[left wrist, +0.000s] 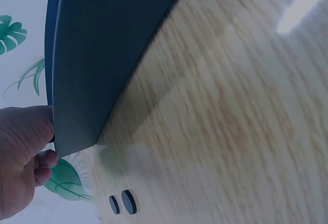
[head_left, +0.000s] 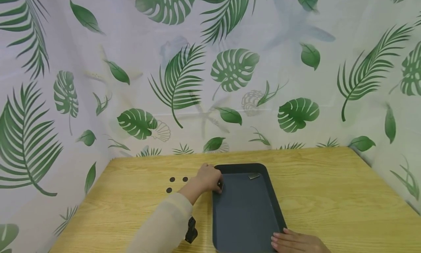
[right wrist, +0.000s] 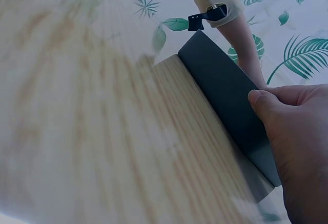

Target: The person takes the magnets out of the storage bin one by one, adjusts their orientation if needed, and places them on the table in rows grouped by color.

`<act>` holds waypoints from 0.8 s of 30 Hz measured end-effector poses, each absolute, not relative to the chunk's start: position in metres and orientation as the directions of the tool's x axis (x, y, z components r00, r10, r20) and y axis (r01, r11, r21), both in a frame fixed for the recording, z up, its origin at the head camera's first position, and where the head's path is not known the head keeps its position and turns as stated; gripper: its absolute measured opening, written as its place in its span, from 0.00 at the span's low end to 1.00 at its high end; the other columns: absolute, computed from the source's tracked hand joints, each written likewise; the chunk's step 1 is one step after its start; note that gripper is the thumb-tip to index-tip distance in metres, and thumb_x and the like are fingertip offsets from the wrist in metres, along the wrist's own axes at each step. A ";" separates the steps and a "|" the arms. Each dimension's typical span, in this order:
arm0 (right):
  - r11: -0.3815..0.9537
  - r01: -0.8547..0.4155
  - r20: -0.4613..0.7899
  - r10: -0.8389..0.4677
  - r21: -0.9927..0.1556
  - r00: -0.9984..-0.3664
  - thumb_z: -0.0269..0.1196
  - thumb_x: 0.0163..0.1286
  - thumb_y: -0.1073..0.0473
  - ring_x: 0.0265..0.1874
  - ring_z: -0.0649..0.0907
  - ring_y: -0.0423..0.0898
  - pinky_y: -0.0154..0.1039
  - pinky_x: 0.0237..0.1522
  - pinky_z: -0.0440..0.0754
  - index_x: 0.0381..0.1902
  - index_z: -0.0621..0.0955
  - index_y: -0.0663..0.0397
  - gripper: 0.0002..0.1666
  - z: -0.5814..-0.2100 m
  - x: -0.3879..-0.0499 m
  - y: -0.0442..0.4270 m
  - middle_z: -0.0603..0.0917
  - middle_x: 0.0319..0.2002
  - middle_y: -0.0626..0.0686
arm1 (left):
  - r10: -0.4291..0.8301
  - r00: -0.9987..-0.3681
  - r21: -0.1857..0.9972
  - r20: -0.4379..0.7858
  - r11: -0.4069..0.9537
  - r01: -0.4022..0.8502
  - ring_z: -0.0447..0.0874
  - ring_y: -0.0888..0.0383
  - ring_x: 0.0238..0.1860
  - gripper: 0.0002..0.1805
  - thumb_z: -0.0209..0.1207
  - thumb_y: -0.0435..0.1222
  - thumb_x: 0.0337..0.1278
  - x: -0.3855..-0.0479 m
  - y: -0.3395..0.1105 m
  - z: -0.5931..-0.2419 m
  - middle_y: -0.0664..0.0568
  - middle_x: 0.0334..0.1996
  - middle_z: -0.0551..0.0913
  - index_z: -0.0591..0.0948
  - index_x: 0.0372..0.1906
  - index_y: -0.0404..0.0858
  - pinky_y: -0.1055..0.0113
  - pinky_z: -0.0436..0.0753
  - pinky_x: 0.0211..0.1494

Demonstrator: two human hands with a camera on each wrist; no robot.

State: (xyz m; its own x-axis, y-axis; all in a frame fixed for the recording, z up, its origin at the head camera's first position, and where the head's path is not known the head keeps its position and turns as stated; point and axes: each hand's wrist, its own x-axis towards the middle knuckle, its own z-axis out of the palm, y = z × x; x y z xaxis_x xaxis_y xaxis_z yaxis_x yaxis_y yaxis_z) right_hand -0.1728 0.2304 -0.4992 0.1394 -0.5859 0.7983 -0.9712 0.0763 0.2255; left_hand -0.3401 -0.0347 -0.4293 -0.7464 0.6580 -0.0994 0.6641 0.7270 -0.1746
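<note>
A dark rectangular tray [head_left: 245, 209] lies on the table. At its far left corner is my left hand [head_left: 208, 178], fingers curled at the rim. A small dark piece [head_left: 220, 184] with a pale edge shows at these fingertips; its kind is unclear. In the left wrist view, the left hand [left wrist: 23, 155] meets the tray's end [left wrist: 84, 116], its fingertips partly hidden behind the wall. My right hand [head_left: 297, 242] grips the tray's near right rim. The right wrist view shows its thumb [right wrist: 264, 103] against the outer wall [right wrist: 225, 90]. A small flat metallic piece [head_left: 254, 176] lies inside the far right corner.
Several black discs [head_left: 172, 179] lie on the wooden table [head_left: 315, 187] left of the tray. A black strap mount [head_left: 191, 231] shows beside the left sleeve. A leaf-patterned cloth [head_left: 230, 70] hangs behind the table and at its sides.
</note>
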 end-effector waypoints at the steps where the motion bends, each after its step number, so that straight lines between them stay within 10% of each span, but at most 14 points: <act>1: 0.075 -0.970 0.797 -0.586 0.231 0.145 0.48 0.75 0.59 0.62 0.72 0.54 0.40 0.66 0.63 0.50 0.77 0.79 0.23 -0.498 -0.173 0.230 0.79 0.52 0.67 | 0.666 -0.739 -0.185 -0.100 0.718 0.671 0.74 0.61 0.37 0.07 0.68 0.53 0.44 -0.340 -0.034 -0.430 0.69 0.25 0.81 0.86 0.29 0.58 0.66 0.63 0.42; 15: 0.095 -0.967 0.808 -0.571 0.238 0.142 0.50 0.74 0.60 0.62 0.73 0.53 0.39 0.65 0.64 0.49 0.78 0.77 0.22 -0.491 -0.169 0.226 0.79 0.53 0.65 | 0.770 -0.614 0.025 -0.174 0.627 0.779 0.74 0.69 0.39 0.17 0.68 0.47 0.48 -0.325 -0.026 -0.433 0.70 0.38 0.82 0.85 0.47 0.59 0.63 0.53 0.45; 24: 0.097 -0.965 0.816 -0.558 0.243 0.150 0.51 0.74 0.60 0.62 0.73 0.52 0.38 0.65 0.65 0.49 0.79 0.77 0.22 -0.489 -0.168 0.223 0.80 0.51 0.65 | 0.839 -0.490 0.291 -0.237 0.542 0.789 0.76 0.65 0.46 0.21 0.67 0.45 0.51 -0.319 -0.029 -0.437 0.57 0.46 0.79 0.83 0.53 0.46 0.75 0.74 0.48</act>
State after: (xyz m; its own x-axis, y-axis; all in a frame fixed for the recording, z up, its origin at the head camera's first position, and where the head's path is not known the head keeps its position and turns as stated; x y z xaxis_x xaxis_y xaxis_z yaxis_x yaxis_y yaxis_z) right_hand -0.1684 0.2233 -0.4893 0.1496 -0.5580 0.8163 -0.9652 0.0969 0.2431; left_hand -0.3186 -0.0285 -0.4366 -0.4897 0.8392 -0.2365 0.7885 0.5420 0.2906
